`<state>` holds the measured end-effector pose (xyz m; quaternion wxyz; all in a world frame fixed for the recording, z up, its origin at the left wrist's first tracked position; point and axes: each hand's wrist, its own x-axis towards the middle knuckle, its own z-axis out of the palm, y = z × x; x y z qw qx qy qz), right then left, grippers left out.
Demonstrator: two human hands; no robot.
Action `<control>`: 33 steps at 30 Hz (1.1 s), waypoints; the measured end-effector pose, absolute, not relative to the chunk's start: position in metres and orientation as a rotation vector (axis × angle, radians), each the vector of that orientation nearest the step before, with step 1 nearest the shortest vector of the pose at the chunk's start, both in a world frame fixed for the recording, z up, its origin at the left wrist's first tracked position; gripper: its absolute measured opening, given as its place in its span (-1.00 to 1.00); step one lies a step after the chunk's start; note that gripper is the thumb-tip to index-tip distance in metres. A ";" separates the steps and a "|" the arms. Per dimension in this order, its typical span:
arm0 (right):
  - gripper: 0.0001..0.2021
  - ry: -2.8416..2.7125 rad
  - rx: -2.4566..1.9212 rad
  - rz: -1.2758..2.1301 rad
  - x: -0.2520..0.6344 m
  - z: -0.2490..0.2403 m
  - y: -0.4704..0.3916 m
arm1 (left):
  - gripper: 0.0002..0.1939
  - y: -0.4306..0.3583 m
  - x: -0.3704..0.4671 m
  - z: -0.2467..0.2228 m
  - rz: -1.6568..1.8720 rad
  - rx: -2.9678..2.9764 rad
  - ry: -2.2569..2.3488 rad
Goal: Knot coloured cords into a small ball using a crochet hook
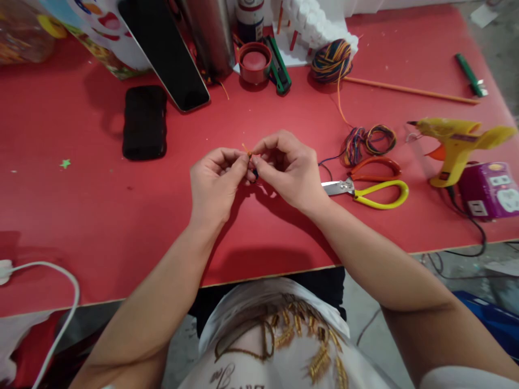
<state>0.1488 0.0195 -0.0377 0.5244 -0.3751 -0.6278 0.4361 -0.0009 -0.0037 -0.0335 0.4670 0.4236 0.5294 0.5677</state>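
Observation:
My left hand point(219, 181) and my right hand point(290, 167) meet over the middle of the red table, both pinching a small bit of multicoloured yarn point(250, 154). A short orange end pokes up between the fingertips, and a dark part shows just below them. Most of the piece is hidden by my fingers. Right of my right hand lie loose coils of the same yarn point(380, 139), with a dark strand running toward the hand. A yarn ball point(332, 60) sits farther back, joined to the coils by an orange strand. Scissors with red and yellow handles point(381, 194) lie beside my right wrist.
A yellow glue gun point(456, 143) stands near a purple power socket box point(490, 189) at the right. Behind my hands are a green cutter point(278, 67), a red cap point(254, 62), a leaning phone point(166, 54) and a black case point(145, 123). A thin stick point(409, 89) lies at the back.

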 end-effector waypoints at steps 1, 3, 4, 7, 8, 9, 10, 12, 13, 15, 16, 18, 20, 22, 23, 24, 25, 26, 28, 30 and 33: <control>-0.97 -1.518 -0.893 1.032 0.149 -0.039 0.019 | -0.88 -0.004 -0.001 -0.033 1.393 1.053 1.306; -0.97 -1.543 -0.903 1.002 0.149 -0.041 0.019 | -0.89 -0.005 0.000 -0.033 1.402 1.078 1.315; -0.97 -1.549 -0.917 0.989 0.149 -0.042 0.020 | -0.89 -0.005 0.000 -0.033 1.407 1.087 1.320; -0.97 -1.545 -0.973 0.995 0.148 -0.044 0.021 | -0.89 -0.007 0.000 -0.034 1.408 1.103 1.343; -0.97 -1.537 -0.983 1.005 0.148 -0.044 0.021 | -0.88 -0.007 0.000 -0.034 1.406 1.108 1.342; -0.96 -1.528 -0.989 1.013 0.148 -0.044 0.021 | -0.89 -0.007 -0.001 -0.034 1.404 1.113 1.333; -0.96 -1.521 -0.995 1.020 0.147 -0.044 0.021 | -0.89 -0.008 -0.001 -0.034 1.404 1.119 1.322; -0.95 -1.515 -1.011 1.037 0.147 -0.044 0.022 | -0.91 -0.008 0.000 -0.033 1.405 1.133 1.315; -0.95 -1.516 -1.017 1.048 0.147 -0.045 0.022 | -0.92 -0.009 0.000 -0.033 1.404 1.141 1.325; -0.95 -1.535 -1.015 1.053 0.148 -0.045 0.023 | -0.93 -0.009 0.000 -0.031 1.396 1.163 1.357; -0.95 -1.554 -1.010 1.037 0.149 -0.044 0.023 | -0.94 -0.010 -0.001 -0.031 1.392 1.182 1.375; -0.96 -1.608 -1.002 0.970 0.151 -0.043 0.024 | -0.95 -0.010 -0.001 -0.029 1.390 1.239 1.412; -0.94 -1.669 -0.996 0.885 0.153 -0.041 0.024 | -0.96 -0.011 -0.001 -0.028 1.378 1.309 1.455; -0.92 -1.716 -0.984 0.807 0.154 -0.040 0.023 | -0.96 -0.012 -0.001 -0.028 1.358 1.354 1.479; -0.91 -1.730 -0.979 0.776 0.154 -0.040 0.023 | -0.95 -0.012 0.000 -0.029 1.355 1.354 1.482; -0.91 -1.737 -0.979 0.756 0.153 -0.040 0.023 | -0.94 -0.011 0.000 -0.029 1.362 1.336 1.479; -0.91 -1.733 -0.984 0.751 0.153 -0.040 0.022 | -0.92 -0.011 0.001 -0.030 1.377 1.299 1.470; -0.91 -1.720 -0.992 0.762 0.152 -0.041 0.022 | -0.90 -0.010 0.002 -0.031 1.387 1.245 1.458; -0.90 -1.684 -1.001 0.818 0.150 -0.041 0.021 | -0.87 -0.008 0.004 -0.033 1.395 1.106 1.413; -0.90 -1.665 -0.987 0.876 0.149 -0.042 0.020 | -0.84 -0.005 0.005 -0.034 1.385 0.961 1.351; -0.91 -1.664 -0.963 0.917 0.149 -0.042 0.021 | -0.78 -0.001 0.004 -0.033 1.359 0.803 1.285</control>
